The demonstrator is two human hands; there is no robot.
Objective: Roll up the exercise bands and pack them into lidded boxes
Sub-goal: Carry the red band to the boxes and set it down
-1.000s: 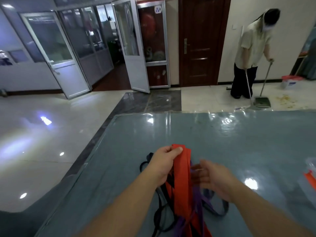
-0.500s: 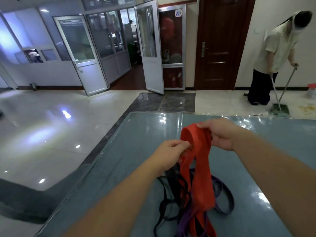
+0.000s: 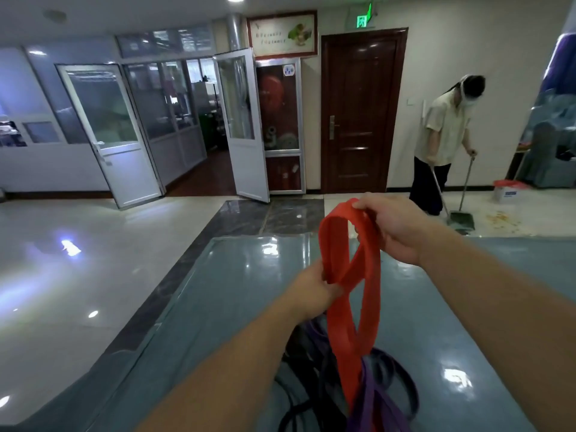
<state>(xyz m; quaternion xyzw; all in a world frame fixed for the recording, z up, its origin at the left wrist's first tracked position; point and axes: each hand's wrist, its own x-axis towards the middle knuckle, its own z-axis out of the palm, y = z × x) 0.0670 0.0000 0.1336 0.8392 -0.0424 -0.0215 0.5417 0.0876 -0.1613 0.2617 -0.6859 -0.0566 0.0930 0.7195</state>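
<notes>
Where the view begins, at its lower edge, a tangle of purple bands [image 3: 378, 403] and black bands [image 3: 307, 363] lies heaped on the glossy blue-grey table [image 3: 218, 294], and the lower end of the red band [image 3: 352, 294] runs down into that heap. The red band rises from there, lifted clear of the tabletop and twisted so its loop crosses itself. The person's left hand [image 3: 313, 289] pinches the band at the crossing, fingers curled onto the strip. Higher and farther out, the right hand [image 3: 391, 227] grips the top of the loop, fingers curled round the band's upper bend, holding it above the table's far part. Beyond the table edge lies a shiny tiled floor [image 3: 78, 260]. Farther off, a second person [image 3: 442, 141] in a pale shirt stands bent over a broom and a dustpan [image 3: 461, 221], near scattered debris. Against the back wall are a dark wooden door [image 3: 361, 110] and an open glass door [image 3: 243, 126].
</notes>
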